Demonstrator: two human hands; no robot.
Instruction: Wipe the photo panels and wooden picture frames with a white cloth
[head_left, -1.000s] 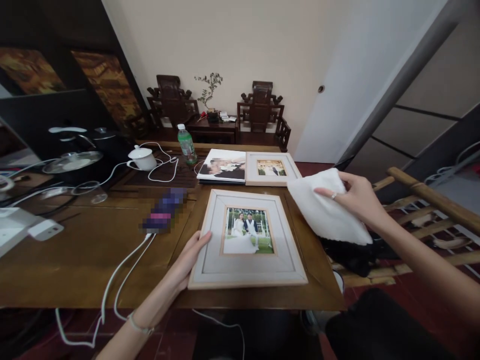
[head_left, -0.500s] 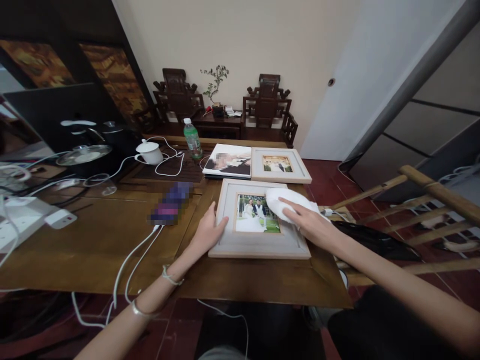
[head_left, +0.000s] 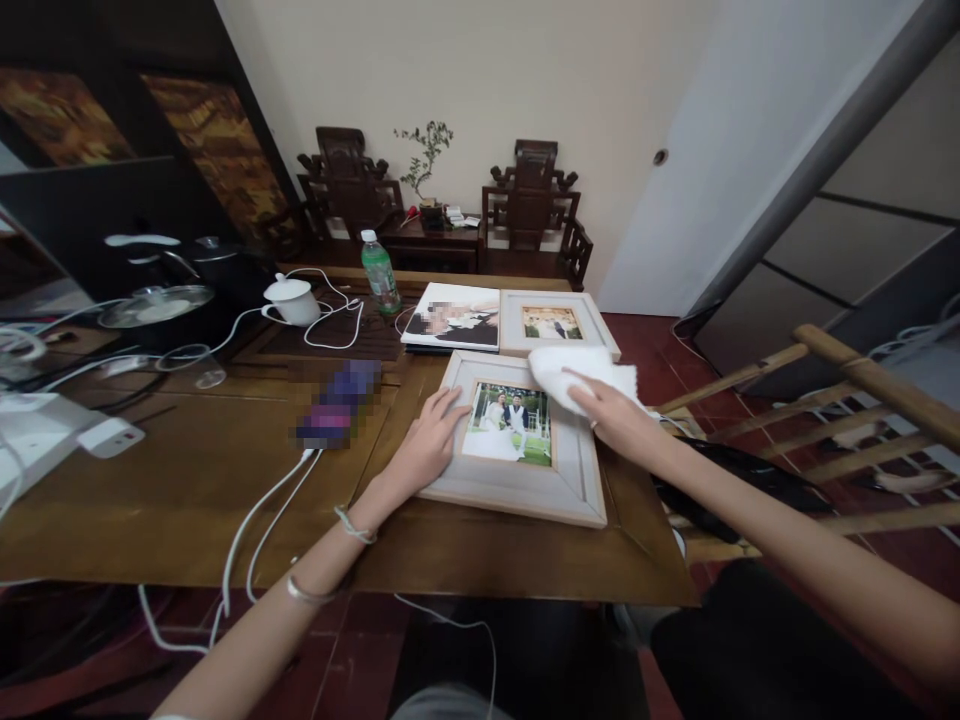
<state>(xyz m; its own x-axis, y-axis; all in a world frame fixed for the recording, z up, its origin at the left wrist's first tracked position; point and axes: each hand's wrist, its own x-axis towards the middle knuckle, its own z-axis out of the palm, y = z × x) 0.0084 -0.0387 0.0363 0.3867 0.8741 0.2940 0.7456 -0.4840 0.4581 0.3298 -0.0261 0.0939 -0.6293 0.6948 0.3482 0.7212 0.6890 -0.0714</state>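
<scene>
Presumably light and stiff, the picture frame (head_left: 517, 484) is lying on the worktop (head_left: 187, 510). The left hand (head_left: 424, 447) is resting, fingers spread, on its grippable nine-o'clock rim; the right hand (head_left: 611, 415) is pinching cloth (head_left: 574, 371) at two.

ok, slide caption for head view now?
Left hand on the nearer framed photo, right hand holding a white cloth over its far right corner.

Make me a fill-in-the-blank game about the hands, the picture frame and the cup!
1. The right hand holds a cloth coloured ____.
2. The left hand rests on the near frame, along its ____ side.
3. The photo in that frame shows ____ people.
4. The cup has its lid ____, not off.

Missing words: white; left; two; on.
</scene>
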